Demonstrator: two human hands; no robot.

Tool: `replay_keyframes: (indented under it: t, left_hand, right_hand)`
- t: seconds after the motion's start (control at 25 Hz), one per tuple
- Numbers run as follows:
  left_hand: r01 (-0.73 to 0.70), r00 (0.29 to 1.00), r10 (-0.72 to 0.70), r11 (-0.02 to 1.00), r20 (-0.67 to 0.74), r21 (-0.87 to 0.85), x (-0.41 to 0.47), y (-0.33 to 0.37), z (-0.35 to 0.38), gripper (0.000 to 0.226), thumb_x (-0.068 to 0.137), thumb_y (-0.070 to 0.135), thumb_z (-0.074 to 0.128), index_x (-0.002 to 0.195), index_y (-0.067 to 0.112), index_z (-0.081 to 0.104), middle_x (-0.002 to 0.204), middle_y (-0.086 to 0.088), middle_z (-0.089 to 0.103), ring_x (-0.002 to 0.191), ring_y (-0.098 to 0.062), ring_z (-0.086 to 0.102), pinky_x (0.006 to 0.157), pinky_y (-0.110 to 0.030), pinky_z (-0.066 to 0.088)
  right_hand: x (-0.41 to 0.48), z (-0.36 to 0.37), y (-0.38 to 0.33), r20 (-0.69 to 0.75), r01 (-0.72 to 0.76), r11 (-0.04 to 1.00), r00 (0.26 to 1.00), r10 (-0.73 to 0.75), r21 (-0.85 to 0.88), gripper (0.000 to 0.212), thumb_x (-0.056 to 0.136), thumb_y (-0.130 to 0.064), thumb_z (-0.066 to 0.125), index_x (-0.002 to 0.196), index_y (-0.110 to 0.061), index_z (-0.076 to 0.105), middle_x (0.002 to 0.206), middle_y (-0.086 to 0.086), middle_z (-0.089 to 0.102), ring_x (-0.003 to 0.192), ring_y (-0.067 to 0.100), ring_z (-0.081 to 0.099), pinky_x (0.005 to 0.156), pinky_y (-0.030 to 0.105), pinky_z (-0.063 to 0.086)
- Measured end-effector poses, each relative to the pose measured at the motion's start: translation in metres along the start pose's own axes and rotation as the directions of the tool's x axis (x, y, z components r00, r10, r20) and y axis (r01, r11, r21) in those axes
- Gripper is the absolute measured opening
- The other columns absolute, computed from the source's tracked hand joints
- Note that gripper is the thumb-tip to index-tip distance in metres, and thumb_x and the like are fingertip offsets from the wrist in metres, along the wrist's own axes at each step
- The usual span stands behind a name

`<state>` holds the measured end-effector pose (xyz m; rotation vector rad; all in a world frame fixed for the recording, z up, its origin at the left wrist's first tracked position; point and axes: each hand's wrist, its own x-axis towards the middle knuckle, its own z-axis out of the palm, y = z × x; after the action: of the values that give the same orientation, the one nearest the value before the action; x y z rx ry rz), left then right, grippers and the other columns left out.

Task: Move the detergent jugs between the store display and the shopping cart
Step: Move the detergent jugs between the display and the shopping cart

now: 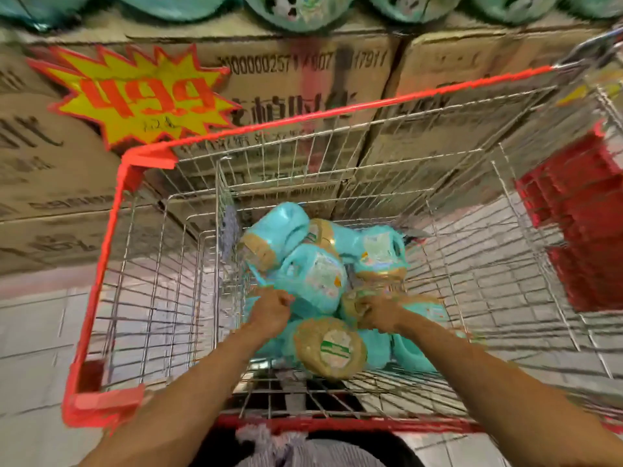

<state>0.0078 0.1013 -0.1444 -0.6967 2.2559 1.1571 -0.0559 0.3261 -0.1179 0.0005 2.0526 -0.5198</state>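
Cart: red-rimmed shopping cart [111,230], square in the middle.
Jugs: teal detergent jugs [381,251] heaped in its basket.
Left hand: left hand [271,310] clamped on the middle jug [317,281] from 8 o'clock.
Right hand: right hand [376,313] curled round the tan-capped jug [433,313] at 4 o'clock.
Display: cardboard boxes [303,72] at 12, price sign [141,96] at 10.

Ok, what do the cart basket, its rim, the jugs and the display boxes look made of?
Cart basket: shiny metal wire grid. Rim: red, probably plastic, matte. Jugs: teal plastic, slightly glossy, apparently. Display boxes: brown printed cardboard, seams visible.
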Motion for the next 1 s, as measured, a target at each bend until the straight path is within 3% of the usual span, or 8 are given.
replay_keyframes:
  t: [0.08,0.16,0.4,0.48,0.68,0.8,0.88,1.0]
  left_hand:
    - [-0.042,0.99,0.018,0.984,0.137,0.172,0.005,-0.007,0.008,0.034,0.089,0.008,0.061,0.123,0.004,0.063,0.128,-0.015,0.062,0.12,-0.028,0.057,0.097,-0.033,0.045]
    - [-0.15,0.955,0.055,0.937,0.291,0.315,0.008,-0.024,0.021,0.047,0.086,0.028,0.066,0.128,0.01,0.059,0.13,-0.013,0.061,0.121,-0.027,0.057,0.099,-0.034,0.044]
    - [-0.189,0.931,0.032,0.894,0.362,0.406,0.029,-0.05,0.056,0.043,0.088,0.025,0.065,0.13,0.015,0.057,0.132,-0.011,0.06,0.124,-0.027,0.056,0.102,-0.036,0.044]
    - [-0.194,0.935,0.017,0.861,0.354,0.47,0.029,-0.046,0.053,0.044,0.087,0.028,0.065,0.129,0.018,0.056,0.131,-0.01,0.061,0.121,-0.028,0.058,0.099,-0.036,0.046]
    - [-0.218,0.953,0.027,0.754,0.303,0.62,0.014,-0.02,0.035,0.069,0.062,0.047,0.085,0.124,0.031,0.059,0.118,0.001,0.069,0.112,-0.023,0.063,0.096,-0.03,0.045]
    - [-0.203,0.94,0.143,0.964,0.308,0.171,-0.001,-0.007,0.016,0.081,0.049,0.026,0.097,0.122,0.016,0.065,0.118,0.001,0.067,0.114,-0.019,0.06,0.097,-0.026,0.046]
    - [-0.222,0.937,0.234,0.972,0.261,-0.075,-0.015,0.004,0.002,0.079,0.046,0.012,0.097,0.118,0.013,0.066,0.115,0.006,0.067,0.108,-0.006,0.06,0.092,-0.015,0.046]
    - [-0.207,0.958,0.25,0.943,0.143,-0.261,-0.037,0.026,-0.022,0.066,0.042,0.007,0.096,0.098,0.029,0.068,0.084,0.026,0.071,0.079,0.017,0.061,0.067,0.0,0.043]
  right_hand:
    - [0.018,0.021,0.022,0.116,0.017,0.987,0.993,0.002,-0.161,0.056,0.09,-0.013,0.063,0.141,-0.008,0.041,0.133,0.012,0.054,0.113,0.024,0.055,0.088,0.026,0.043]
    - [0.031,0.042,0.039,0.17,0.026,0.977,0.985,0.011,-0.21,0.058,0.09,-0.012,0.062,0.143,-0.01,0.038,0.136,0.014,0.053,0.123,0.029,0.053,0.097,0.03,0.042]
    - [0.062,0.072,0.058,0.139,0.061,0.985,0.99,-0.038,-0.159,0.073,0.091,-0.015,0.061,0.149,-0.016,0.018,0.136,0.018,0.051,0.123,0.036,0.052,0.099,0.041,0.043]
    - [0.06,0.071,0.063,0.152,0.077,0.988,0.987,-0.057,-0.13,0.095,0.077,-0.01,0.076,0.15,-0.017,0.016,0.137,0.016,0.049,0.122,0.036,0.052,0.096,0.045,0.047]
    - [0.053,0.032,0.056,0.276,0.217,0.973,0.942,-0.189,-0.075,0.102,0.067,-0.001,0.084,0.146,-0.012,0.022,0.136,0.007,0.05,0.124,0.022,0.049,0.095,0.023,0.041]
    - [0.032,-0.01,0.047,0.297,0.21,0.976,0.929,-0.219,0.063,0.106,0.06,0.012,0.083,0.148,-0.013,0.028,0.137,0.006,0.052,0.127,0.023,0.049,0.102,0.032,0.045]
    - [0.01,-0.039,0.042,0.253,0.277,0.959,0.925,-0.284,0.064,0.107,0.057,0.008,0.086,0.147,-0.019,0.034,0.136,0.002,0.055,0.123,0.02,0.052,0.104,0.035,0.044]
    - [-0.027,-0.075,0.035,0.13,0.37,0.898,0.904,-0.407,0.24,0.095,0.057,0.002,0.089,0.137,-0.028,0.048,0.126,-0.001,0.064,0.116,0.022,0.058,0.096,0.029,0.05]
